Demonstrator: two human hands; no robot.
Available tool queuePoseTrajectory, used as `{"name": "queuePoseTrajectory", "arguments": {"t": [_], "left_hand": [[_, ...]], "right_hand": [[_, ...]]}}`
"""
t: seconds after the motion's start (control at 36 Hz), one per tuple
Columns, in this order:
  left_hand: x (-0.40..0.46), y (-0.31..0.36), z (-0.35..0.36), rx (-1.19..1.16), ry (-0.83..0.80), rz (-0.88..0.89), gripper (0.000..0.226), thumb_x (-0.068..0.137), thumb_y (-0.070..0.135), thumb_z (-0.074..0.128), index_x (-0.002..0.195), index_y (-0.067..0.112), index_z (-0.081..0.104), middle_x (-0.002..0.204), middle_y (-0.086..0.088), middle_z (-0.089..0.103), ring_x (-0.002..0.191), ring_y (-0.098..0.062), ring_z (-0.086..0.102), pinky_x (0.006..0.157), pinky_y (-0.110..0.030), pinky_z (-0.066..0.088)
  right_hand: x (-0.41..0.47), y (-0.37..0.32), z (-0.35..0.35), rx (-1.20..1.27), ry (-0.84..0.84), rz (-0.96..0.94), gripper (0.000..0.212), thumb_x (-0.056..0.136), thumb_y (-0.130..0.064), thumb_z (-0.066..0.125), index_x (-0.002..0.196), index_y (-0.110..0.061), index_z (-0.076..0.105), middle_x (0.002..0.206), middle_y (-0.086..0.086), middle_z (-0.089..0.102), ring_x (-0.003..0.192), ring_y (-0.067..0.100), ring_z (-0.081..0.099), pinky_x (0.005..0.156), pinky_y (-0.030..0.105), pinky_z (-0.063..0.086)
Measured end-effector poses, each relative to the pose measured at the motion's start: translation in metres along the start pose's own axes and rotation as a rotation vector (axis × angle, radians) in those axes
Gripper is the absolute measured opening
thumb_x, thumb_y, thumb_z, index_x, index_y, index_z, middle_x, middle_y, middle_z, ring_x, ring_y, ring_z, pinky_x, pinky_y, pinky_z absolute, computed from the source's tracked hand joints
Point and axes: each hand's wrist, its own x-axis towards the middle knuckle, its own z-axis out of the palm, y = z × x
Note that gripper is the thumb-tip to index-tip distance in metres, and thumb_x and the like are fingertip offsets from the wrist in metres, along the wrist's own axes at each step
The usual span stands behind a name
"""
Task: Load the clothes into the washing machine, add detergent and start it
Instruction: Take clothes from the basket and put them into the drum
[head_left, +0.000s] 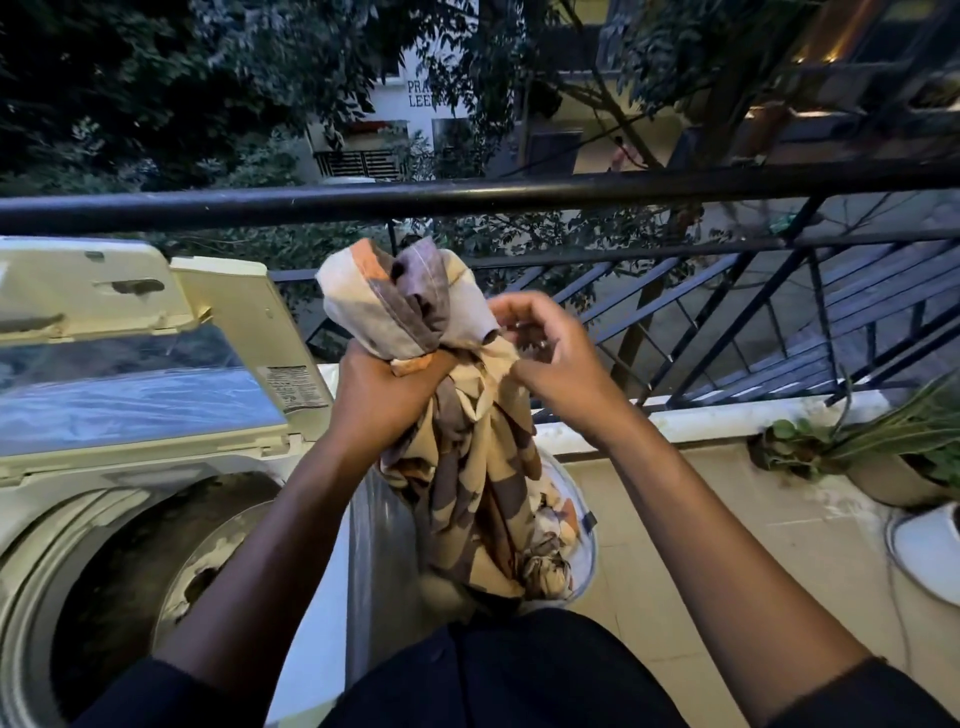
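Note:
A cream, brown and orange patterned cloth (467, 467) hangs bunched in front of me, its lower end trailing into a clear laundry tub (584, 551) on the floor. My left hand (387, 387) grips the cloth below its bunched top. My right hand (550, 348) is beside the cloth with curled fingers touching its right side; whether it pinches the fabric I cannot tell. The top-loading washing machine (57, 493) stands at the left with its lid (130, 332) raised and the dark drum (140, 577) exposed.
A black balcony railing (467, 200) runs across just beyond the cloth. Potted plants (883, 457) sit on the tiled floor at the right, beside a white object (930, 551). Trees and buildings lie beyond the railing.

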Motion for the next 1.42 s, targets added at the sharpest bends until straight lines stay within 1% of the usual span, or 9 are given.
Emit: {"name": "queuePoseTrajectory", "arguments": {"t": [0.11, 0.25, 0.36, 0.58, 0.83, 1.06, 1.19, 1.33, 1.42], "left_hand": [[0.003, 0.006, -0.006, -0.073, 0.037, 0.023, 0.036, 0.065, 0.032, 0.094, 0.093, 0.036, 0.071, 0.085, 0.034, 0.073, 0.091, 0.014, 0.069, 0.078, -0.01, 0.054], [0.006, 0.021, -0.017, -0.095, 0.051, 0.078, 0.034, 0.066, 0.034, 0.091, 0.094, 0.035, 0.073, 0.09, 0.03, 0.075, 0.098, 0.006, 0.071, 0.088, -0.021, 0.057], [0.002, 0.022, -0.025, -0.028, 0.029, 0.106, 0.039, 0.073, 0.032, 0.091, 0.108, 0.034, 0.072, 0.105, 0.023, 0.076, 0.108, 0.002, 0.07, 0.094, -0.024, 0.056], [0.001, -0.004, -0.028, 0.088, 0.013, 0.025, 0.031, 0.071, 0.044, 0.09, 0.098, 0.044, 0.074, 0.109, 0.019, 0.077, 0.109, 0.002, 0.07, 0.099, -0.033, 0.055], [-0.015, -0.003, -0.009, 0.176, -0.171, -0.043, 0.052, 0.05, 0.061, 0.094, 0.093, 0.041, 0.073, 0.092, 0.035, 0.073, 0.095, 0.02, 0.065, 0.084, -0.009, 0.051], [-0.009, -0.007, 0.002, 0.112, 0.1, -0.019, 0.034, 0.073, 0.025, 0.093, 0.078, 0.044, 0.066, 0.073, 0.041, 0.064, 0.082, 0.03, 0.058, 0.071, 0.006, 0.039], [-0.003, 0.002, -0.002, 0.09, 0.162, 0.007, 0.039, 0.079, 0.02, 0.089, 0.107, 0.031, 0.065, 0.098, 0.025, 0.063, 0.088, 0.021, 0.06, 0.075, 0.01, 0.036], [0.002, 0.024, -0.009, 0.014, 0.21, 0.045, 0.09, 0.059, 0.056, 0.084, 0.136, 0.016, 0.062, 0.136, 0.009, 0.066, 0.13, -0.001, 0.057, 0.118, -0.025, 0.039], [-0.001, 0.039, -0.013, -0.066, 0.242, 0.081, 0.072, 0.067, 0.037, 0.091, 0.131, 0.016, 0.065, 0.13, 0.011, 0.067, 0.126, 0.001, 0.059, 0.114, -0.022, 0.043]], "right_hand": [[-0.007, 0.044, 0.007, -0.589, -0.164, 0.198, 0.065, 0.078, -0.022, 0.068, 0.139, -0.03, 0.048, 0.135, 0.004, 0.059, 0.126, 0.034, 0.055, 0.097, 0.051, 0.05], [-0.027, 0.082, 0.019, -0.66, -0.322, 0.492, 0.023, 0.091, -0.026, 0.061, 0.113, -0.02, 0.061, 0.122, 0.013, 0.066, 0.112, 0.037, 0.063, 0.088, 0.049, 0.056], [-0.032, 0.105, 0.012, -0.773, -0.237, 0.558, 0.024, 0.097, -0.041, 0.051, 0.107, -0.024, 0.066, 0.12, 0.008, 0.069, 0.108, 0.035, 0.066, 0.088, 0.044, 0.056], [-0.002, 0.054, -0.025, -0.314, 0.077, 0.307, 0.023, 0.095, -0.009, 0.049, 0.082, -0.014, 0.068, 0.085, 0.016, 0.07, 0.078, 0.032, 0.068, 0.062, 0.038, 0.051], [0.003, -0.038, 0.007, 0.122, 0.009, -0.025, 0.023, 0.098, -0.005, 0.055, 0.108, -0.008, 0.076, 0.109, 0.013, 0.077, 0.107, 0.034, 0.071, 0.099, 0.059, 0.053], [-0.002, -0.048, 0.002, 0.312, -0.175, -0.096, 0.028, 0.084, 0.004, 0.062, 0.11, -0.001, 0.071, 0.101, 0.009, 0.071, 0.098, 0.019, 0.066, 0.091, 0.038, 0.054], [-0.008, 0.006, 0.011, 0.086, 0.048, 0.048, 0.048, 0.082, 0.022, 0.051, 0.103, -0.02, 0.061, 0.1, 0.004, 0.063, 0.091, 0.018, 0.062, 0.083, 0.035, 0.053], [-0.026, 0.08, 0.026, -0.078, -0.289, 0.375, 0.062, 0.081, -0.006, 0.077, 0.129, -0.033, 0.051, 0.119, -0.001, 0.062, 0.11, 0.021, 0.062, 0.084, 0.041, 0.053], [-0.038, 0.107, 0.042, -0.218, -0.378, 0.367, 0.087, 0.074, -0.029, 0.088, 0.149, -0.031, 0.044, 0.138, -0.006, 0.06, 0.124, 0.017, 0.058, 0.095, 0.028, 0.051]]}}
